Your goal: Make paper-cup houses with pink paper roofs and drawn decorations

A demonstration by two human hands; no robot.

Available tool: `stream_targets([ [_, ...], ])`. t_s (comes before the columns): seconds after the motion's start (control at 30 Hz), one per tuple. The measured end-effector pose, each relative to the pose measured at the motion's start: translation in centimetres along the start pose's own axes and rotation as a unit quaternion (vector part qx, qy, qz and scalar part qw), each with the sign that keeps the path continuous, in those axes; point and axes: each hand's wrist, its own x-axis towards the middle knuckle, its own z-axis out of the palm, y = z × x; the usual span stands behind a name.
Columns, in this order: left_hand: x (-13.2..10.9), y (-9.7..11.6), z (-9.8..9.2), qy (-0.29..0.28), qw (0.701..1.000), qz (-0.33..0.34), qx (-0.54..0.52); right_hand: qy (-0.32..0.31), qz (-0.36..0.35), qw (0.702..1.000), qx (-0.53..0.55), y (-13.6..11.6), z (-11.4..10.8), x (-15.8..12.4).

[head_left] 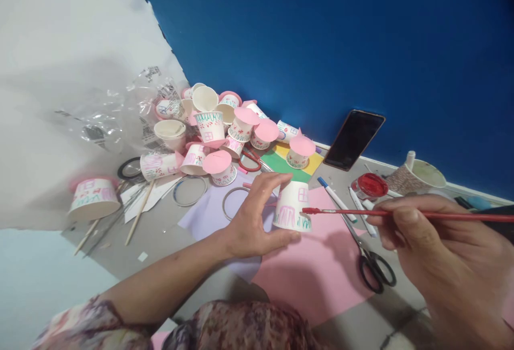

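Note:
My left hand (257,216) grips an upside-down paper cup (289,200), its fingers at the base and its thumb at the rim. The cup bears a pink window, a pink door and green strokes along its lower edge. In my right hand (433,237) is a slim red paintbrush (357,213), pinched between thumb and fingers. Its red tip is at the cup's side, beside the door; whether it touches cannot be made out. Pink paper (309,280) lies under the cup. A jar of red paint (370,185) stands beyond my right hand.
Several decorated cups with pink paper tops (217,162) are heaped at the back left, near clear plastic wrapping (132,109). Black-handled scissors (377,271), markers (337,199) and tape rings (190,190) lie around. A phone (353,138) leans against the blue wall, left of a patterned cup (417,175).

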Motion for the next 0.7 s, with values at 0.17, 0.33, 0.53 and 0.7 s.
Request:
stream_targets([
  [0.17, 0.0, 0.1, 0.0, 0.000, 1.000, 0.003, 0.001, -0.016, 0.003, 1.000, 0.015, 0.6, -0.3, 0.1],
  [0.33, 0.1, 0.2, 0.1, -0.003, 1.000, 0.008, 0.000, -0.033, -0.009, 0.999, -0.011, 0.7, -0.4, 0.0],
  [0.53, 0.0, -0.1, 0.0, -0.003, 1.000, 0.002, -0.005, 0.006, 0.030, 0.999, -0.030, -0.9, -0.2, -0.1],
  [0.7, -0.1, -0.2, 0.0, 0.001, 1.000, 0.020, -0.008, 0.010, 0.026, 0.999, -0.021, -0.9, -0.1, 0.0],
])
